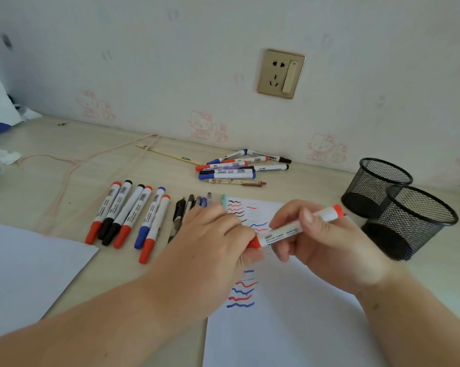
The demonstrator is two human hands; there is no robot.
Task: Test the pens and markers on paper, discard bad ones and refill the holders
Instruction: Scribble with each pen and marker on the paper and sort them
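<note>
Right hand (326, 242) gripping smooth white red-capped plastic marker (292, 229), left hand (215, 234) pinching its half-hidden cap, over squiggle-marked white paper sheet (289, 313), two black wire-mesh cylindrical holders (398, 205) right

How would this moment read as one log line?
both hands hold red marker | left at cap | over scribbled paper | two mesh holders empty

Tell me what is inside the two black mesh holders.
Nothing shows inside the nearer holder or the farther holder; through the mesh only dark interiors appear. Their floors are partly hidden by the walls, so small items cannot be excluded.
</note>
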